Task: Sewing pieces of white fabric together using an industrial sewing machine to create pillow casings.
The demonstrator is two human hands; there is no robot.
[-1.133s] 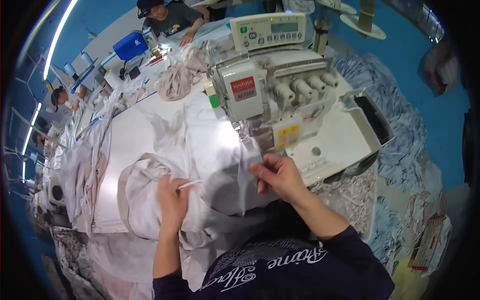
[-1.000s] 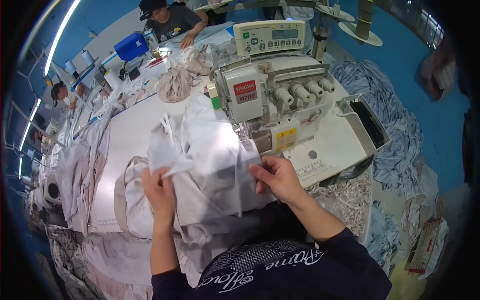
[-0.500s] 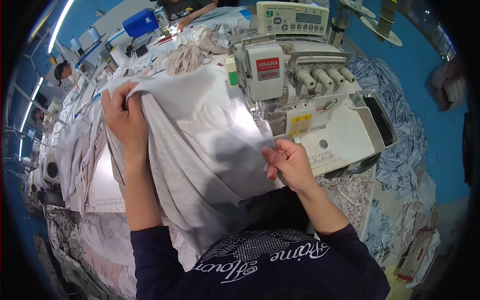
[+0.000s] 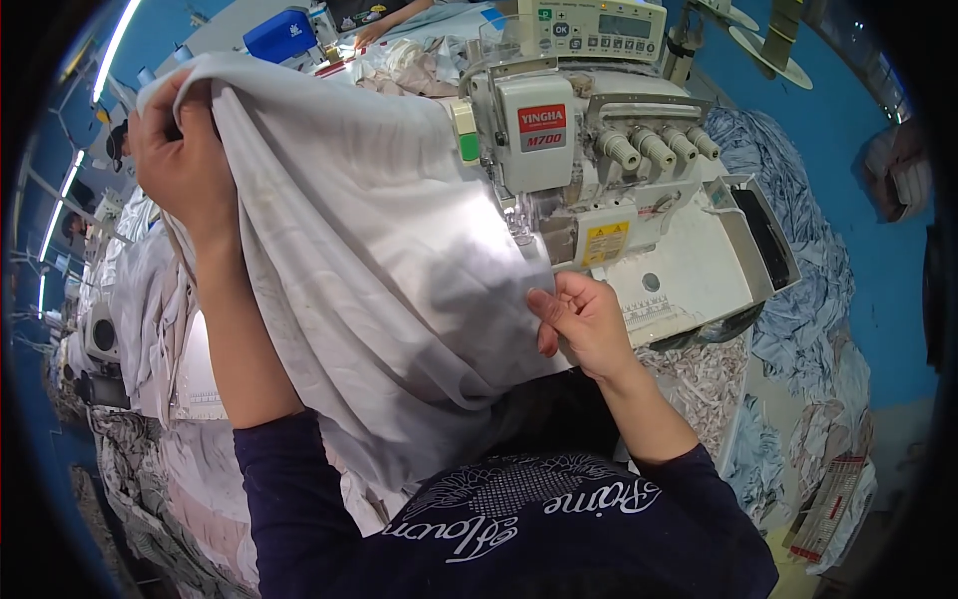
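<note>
Got the cloth (image 4: 369, 230) running from the machine (image 4: 539, 160) out over the tabletop's (image 4: 200, 364) near edge toward my lap, and my left grip (image 4: 185, 150) is curled around a raised fold of it, probably so the slack hangs loose instead of dragging. My right grip (image 4: 571, 317) is just a narrow pinch on the cloth's edge beside the machine, which I reckon helps that side lie flat.

Left hand (image 4: 188, 165) now higher, further left — pale cloth (image 4: 369, 230) lifted with it, bunched folds drawn into long drapes.
</note>
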